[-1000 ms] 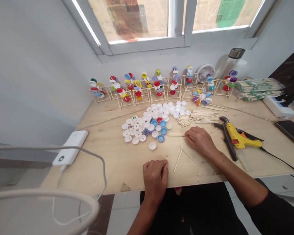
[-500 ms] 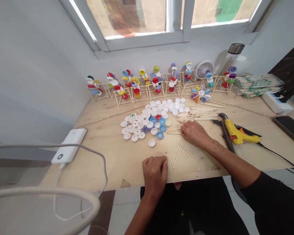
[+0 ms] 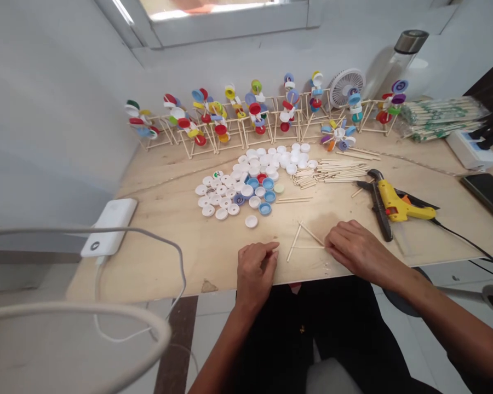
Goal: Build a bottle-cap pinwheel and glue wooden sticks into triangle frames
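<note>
Our right hand (image 3: pixel 359 251) lies open with fingers out, the tips against the end of a triangle of thin wooden sticks (image 3: pixel 301 241) laid flat near the table's (image 3: pixel 160 257) front edge. We can't tell if those fingers actually grip a stick. Our left hand (image 3: pixel 254 271) is loosely curled, nothing visible in it, at the front edge just left of the triangle.

Behind the hands, mid-table, sits a spread of plastic bottle caps (image 3: pixel 230 189), mostly white, some blue, with one white cap (image 3: pixel 251 221) lying apart nearer us. To their right is a pile of loose sticks (image 3: pixel 332 171), with two more sticks (image 3: pixel 293 200) lying just below it. Right side: yellow hot glue gun (image 3: pixel 402 201) beside a black-handled tool (image 3: pixel 377 210).

Along the back edge stands a row of stick-frame pinwheel models (image 3: pixel 250 112) made with coloured caps, then a small white fan (image 3: pixel 345 87), a glass bottle (image 3: pixel 396 65) and a wrapped bundle of sticks (image 3: pixel 443 117). Back right corner: power strip (image 3: pixel 471 150). Right edge: phone (image 3: pixel 488 191). Left edge: white power bank (image 3: pixel 109 227) with a white cable (image 3: pixel 156 234).
</note>
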Motion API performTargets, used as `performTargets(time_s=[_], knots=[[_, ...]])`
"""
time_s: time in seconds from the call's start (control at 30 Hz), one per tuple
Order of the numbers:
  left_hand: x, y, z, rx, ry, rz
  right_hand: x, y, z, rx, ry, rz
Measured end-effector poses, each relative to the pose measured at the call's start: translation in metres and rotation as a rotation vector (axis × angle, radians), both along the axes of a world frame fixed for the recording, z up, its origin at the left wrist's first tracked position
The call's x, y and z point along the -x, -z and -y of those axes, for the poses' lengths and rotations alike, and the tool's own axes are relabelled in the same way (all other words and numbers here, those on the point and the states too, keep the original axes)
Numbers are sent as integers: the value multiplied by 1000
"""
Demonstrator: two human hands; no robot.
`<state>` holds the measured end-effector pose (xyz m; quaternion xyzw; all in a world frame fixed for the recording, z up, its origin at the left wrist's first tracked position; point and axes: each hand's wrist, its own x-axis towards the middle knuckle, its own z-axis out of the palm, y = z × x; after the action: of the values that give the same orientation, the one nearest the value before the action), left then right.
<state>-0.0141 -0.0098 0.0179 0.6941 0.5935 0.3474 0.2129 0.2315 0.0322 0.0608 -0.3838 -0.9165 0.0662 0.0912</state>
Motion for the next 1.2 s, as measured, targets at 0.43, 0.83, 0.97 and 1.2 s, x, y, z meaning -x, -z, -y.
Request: performTargets(time_s=[0.43, 0.83, 0.97, 1.2], knots=[[-6, -3, 5, 37, 140, -57, 8, 12, 15, -82, -33, 105], [-7, 0, 2, 31, 170, -116, 12, 10, 11, -77, -70, 110], [-8, 1, 2, 32, 161, -125, 12, 12, 11, -68, -62, 100], [-8, 2, 1, 13, 159, -141, 1, 12, 12, -76, 41, -25]])
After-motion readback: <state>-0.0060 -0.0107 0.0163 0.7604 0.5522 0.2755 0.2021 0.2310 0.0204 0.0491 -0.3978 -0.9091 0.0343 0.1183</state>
